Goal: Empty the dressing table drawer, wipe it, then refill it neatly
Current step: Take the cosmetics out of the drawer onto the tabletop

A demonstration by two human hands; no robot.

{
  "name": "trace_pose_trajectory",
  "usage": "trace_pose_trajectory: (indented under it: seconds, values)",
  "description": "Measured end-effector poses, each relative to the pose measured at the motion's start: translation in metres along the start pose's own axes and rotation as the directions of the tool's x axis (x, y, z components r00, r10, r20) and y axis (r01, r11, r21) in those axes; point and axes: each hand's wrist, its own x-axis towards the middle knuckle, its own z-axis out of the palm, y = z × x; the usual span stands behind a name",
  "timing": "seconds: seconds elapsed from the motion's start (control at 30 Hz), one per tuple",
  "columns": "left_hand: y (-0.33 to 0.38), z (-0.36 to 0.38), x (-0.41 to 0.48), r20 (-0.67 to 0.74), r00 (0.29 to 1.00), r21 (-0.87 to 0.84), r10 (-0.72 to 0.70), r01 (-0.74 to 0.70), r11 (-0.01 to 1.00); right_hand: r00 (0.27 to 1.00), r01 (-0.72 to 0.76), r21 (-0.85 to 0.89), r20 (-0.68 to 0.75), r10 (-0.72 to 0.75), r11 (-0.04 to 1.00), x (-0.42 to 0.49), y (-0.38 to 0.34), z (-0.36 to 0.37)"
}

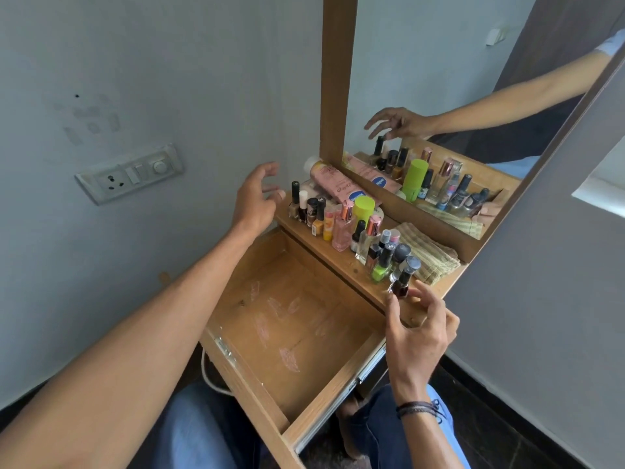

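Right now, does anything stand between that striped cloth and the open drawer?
Partly. A row of small bottles stands at the front of the shelf, between the striped cloth and the drawer, and the right hand is beside them. Lifted over them, nothing visible blocks it.

On my feed the light-brown wooden drawer [304, 319] carries pale pinkish-white smears across its floor. At one o'clock from it I see a pink plastic lotion bottle [333, 184] with a blue oval label and a lime-green capped cylinder [363, 208]. At two o'clock are a neon-green nail polish bottle [380, 269] with a black cap, a dark maroon nail polish bottle [399, 288], and a beige folded cloth [431, 257] with olive stripes.
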Motion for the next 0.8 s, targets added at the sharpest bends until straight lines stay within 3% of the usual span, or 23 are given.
trace_pose_trajectory:
  seconds: [0.17, 0.4, 0.5, 0.63, 0.8]
  values:
    - [-0.025, -0.028, -0.033, -0.099, 0.995, 0.043, -0.018, 0.023, 0.999, 0.999, -0.033, 0.022, 0.014, 0.033, 0.999, 0.0, -0.002, -0.002]
    - [-0.064, -0.056, -0.118, -0.08, 0.988, 0.22, -0.132, 0.146, 0.964, 1.0, -0.027, 0.015, 0.011, 0.027, 1.0, 0.002, -0.002, -0.004]
    - [-0.075, -0.051, -0.155, 0.022, 0.991, 0.324, -0.134, 0.12, 0.938, 1.0, -0.016, 0.017, 0.018, 0.015, 1.0, 0.002, -0.003, -0.005]
    - [-0.078, -0.044, -0.177, 0.057, 0.997, 0.598, -0.059, 0.013, 0.801, 0.999, 0.024, 0.026, 0.022, -0.025, 0.999, 0.004, -0.005, -0.008]
    - [-0.082, -0.044, -0.18, 0.111, 0.994, 0.663, -0.017, -0.061, 0.746, 0.985, 0.148, 0.049, -0.1, -0.143, 0.988, 0.017, -0.012, -0.019]
